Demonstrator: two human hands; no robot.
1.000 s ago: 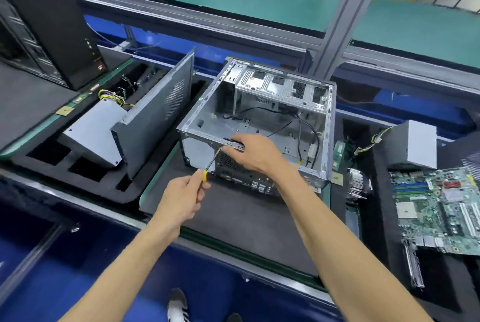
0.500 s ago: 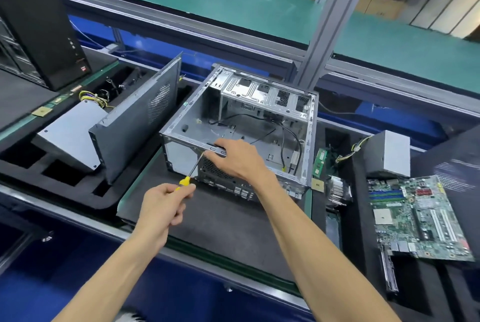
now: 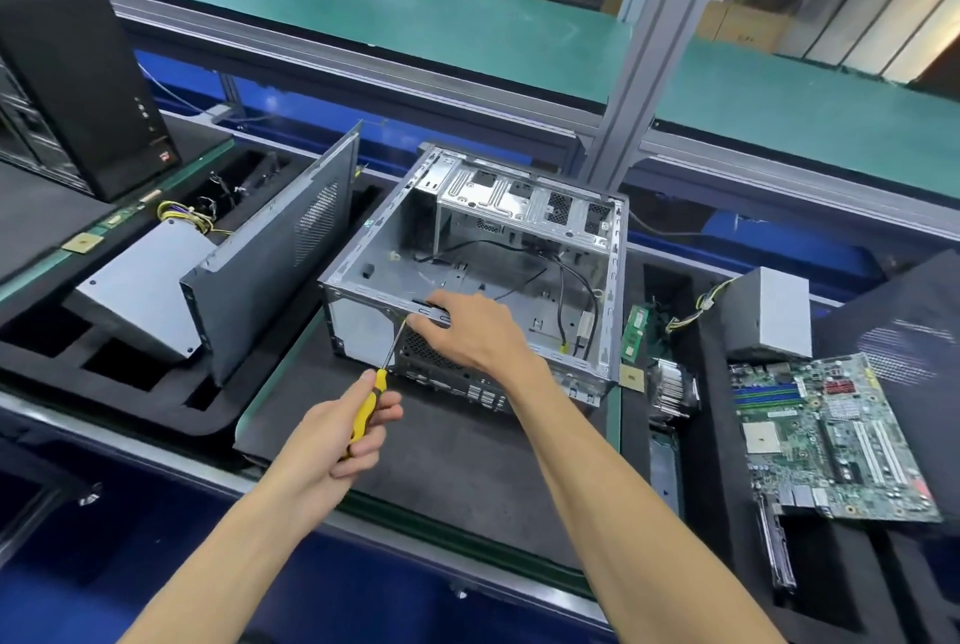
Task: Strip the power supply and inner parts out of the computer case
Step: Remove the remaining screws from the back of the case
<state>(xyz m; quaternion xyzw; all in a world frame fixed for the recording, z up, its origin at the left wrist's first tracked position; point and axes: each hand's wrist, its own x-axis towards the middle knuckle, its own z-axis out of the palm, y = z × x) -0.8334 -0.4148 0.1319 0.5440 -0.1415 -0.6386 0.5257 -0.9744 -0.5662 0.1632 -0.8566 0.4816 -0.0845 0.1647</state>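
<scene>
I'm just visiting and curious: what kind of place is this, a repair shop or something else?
Probably a factory-style computer teardown line. An opened computer case sits on a long bench, pulled parts like a motherboard lie in foam trays, and green conveyor-like benches run behind.

Both forearms bare — no sleeves, gloves or, seemingly, jewellery.
</scene>
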